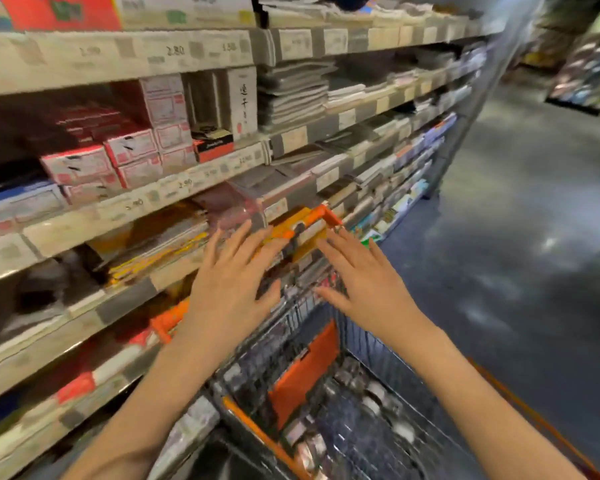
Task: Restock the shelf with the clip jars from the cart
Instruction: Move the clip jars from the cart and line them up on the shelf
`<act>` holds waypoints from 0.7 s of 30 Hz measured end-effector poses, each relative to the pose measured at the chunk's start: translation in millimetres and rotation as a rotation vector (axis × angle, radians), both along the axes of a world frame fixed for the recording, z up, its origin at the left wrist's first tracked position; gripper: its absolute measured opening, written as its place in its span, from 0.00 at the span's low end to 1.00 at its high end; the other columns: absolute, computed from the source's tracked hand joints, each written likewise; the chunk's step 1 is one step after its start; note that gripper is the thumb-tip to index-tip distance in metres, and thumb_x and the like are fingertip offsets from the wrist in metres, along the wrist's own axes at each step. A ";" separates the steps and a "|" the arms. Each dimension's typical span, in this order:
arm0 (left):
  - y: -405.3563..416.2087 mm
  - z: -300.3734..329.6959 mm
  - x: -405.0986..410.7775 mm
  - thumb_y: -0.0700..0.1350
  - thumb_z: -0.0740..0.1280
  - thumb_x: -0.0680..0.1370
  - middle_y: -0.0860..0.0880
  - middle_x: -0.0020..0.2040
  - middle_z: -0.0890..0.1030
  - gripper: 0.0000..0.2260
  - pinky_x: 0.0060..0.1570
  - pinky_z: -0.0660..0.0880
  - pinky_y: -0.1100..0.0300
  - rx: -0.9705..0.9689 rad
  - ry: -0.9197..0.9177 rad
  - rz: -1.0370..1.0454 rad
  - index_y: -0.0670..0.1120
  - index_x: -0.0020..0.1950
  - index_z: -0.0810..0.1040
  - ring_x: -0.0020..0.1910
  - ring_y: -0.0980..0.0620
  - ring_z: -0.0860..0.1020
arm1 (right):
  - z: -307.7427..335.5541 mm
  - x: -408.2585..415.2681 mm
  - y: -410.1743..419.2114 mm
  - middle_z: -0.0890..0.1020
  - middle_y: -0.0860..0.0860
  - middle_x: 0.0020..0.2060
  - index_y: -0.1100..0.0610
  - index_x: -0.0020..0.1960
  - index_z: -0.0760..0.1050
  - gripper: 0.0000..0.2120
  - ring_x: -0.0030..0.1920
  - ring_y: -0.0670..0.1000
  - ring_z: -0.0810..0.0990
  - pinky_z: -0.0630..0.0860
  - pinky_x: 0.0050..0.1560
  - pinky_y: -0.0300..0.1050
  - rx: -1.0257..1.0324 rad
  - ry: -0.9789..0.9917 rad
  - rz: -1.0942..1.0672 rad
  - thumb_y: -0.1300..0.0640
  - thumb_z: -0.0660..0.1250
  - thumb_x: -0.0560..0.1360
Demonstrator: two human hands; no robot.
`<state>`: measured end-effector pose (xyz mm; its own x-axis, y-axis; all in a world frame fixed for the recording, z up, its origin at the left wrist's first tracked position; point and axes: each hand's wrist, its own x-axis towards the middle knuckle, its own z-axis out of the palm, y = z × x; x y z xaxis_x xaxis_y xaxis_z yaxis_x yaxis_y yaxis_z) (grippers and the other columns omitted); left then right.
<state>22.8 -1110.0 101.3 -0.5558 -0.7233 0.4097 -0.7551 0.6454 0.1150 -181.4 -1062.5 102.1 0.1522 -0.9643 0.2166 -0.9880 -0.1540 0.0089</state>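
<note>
Blurred cart (303, 372), jars indistinct, hands (232, 282) spread empty

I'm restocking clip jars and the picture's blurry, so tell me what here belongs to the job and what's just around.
Belongs to the job:
cart
jars in the cart
shelf
left hand, open
right hand, open

Just around:
red and white boxes
stacked paper goods
aisle floor

Crowded shelves (146, 216) left, open aisle (520, 237) right.

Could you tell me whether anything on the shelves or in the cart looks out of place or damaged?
Nothing stands out. The shelves look stocked and the cart is upright, though blur hides detail.
</note>
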 end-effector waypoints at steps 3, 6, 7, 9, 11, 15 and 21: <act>-15.8 -21.3 -31.2 0.56 0.53 0.74 0.49 0.68 0.73 0.24 0.70 0.58 0.41 0.068 -0.028 -0.100 0.51 0.68 0.71 0.71 0.46 0.66 | -24.2 -21.7 4.0 0.70 0.55 0.70 0.56 0.72 0.66 0.33 0.70 0.56 0.68 0.64 0.67 0.61 0.036 -0.013 -0.088 0.38 0.50 0.75; -31.0 -43.9 -60.2 0.56 0.53 0.74 0.49 0.68 0.73 0.24 0.70 0.57 0.43 0.120 -0.041 -0.182 0.52 0.68 0.71 0.70 0.46 0.67 | -47.3 -40.9 3.9 0.65 0.53 0.72 0.54 0.74 0.61 0.31 0.73 0.55 0.62 0.58 0.70 0.60 0.072 -0.037 -0.163 0.40 0.59 0.76; -35.1 -51.7 -68.8 0.55 0.54 0.74 0.49 0.67 0.74 0.24 0.70 0.57 0.43 0.128 -0.045 -0.214 0.51 0.68 0.72 0.70 0.46 0.67 | -55.9 -45.8 3.7 0.64 0.53 0.73 0.54 0.74 0.61 0.32 0.73 0.55 0.61 0.56 0.71 0.59 0.093 -0.034 -0.187 0.41 0.63 0.75; -41.7 -67.4 -83.7 0.55 0.54 0.73 0.48 0.66 0.75 0.24 0.70 0.56 0.43 0.163 -0.054 -0.268 0.50 0.67 0.73 0.69 0.45 0.68 | -73.5 -52.1 4.1 0.69 0.54 0.70 0.56 0.72 0.65 0.34 0.70 0.56 0.68 0.62 0.67 0.62 0.118 -0.033 -0.227 0.43 0.69 0.71; -46.9 -84.2 -97.3 0.55 0.53 0.74 0.48 0.67 0.74 0.25 0.69 0.57 0.41 0.219 -0.070 -0.309 0.51 0.68 0.72 0.70 0.45 0.67 | -93.5 -59.1 6.1 0.75 0.56 0.65 0.57 0.69 0.70 0.34 0.65 0.58 0.73 0.70 0.61 0.65 0.139 -0.060 -0.280 0.44 0.74 0.67; -54.8 -122.3 -124.2 0.54 0.54 0.74 0.50 0.68 0.72 0.24 0.70 0.55 0.41 0.290 -0.086 -0.390 0.51 0.69 0.71 0.71 0.46 0.65 | -131.0 -74.1 15.4 0.68 0.55 0.70 0.56 0.72 0.64 0.33 0.71 0.56 0.66 0.63 0.68 0.62 0.197 -0.115 -0.358 0.43 0.68 0.72; -50.9 -179.9 -154.9 0.46 0.65 0.77 0.48 0.71 0.69 0.23 0.72 0.52 0.42 0.405 -0.113 -0.479 0.48 0.71 0.68 0.74 0.46 0.61 | -194.7 -87.5 42.8 0.52 0.49 0.76 0.52 0.77 0.48 0.33 0.76 0.50 0.48 0.45 0.74 0.53 0.315 -0.263 -0.498 0.42 0.56 0.79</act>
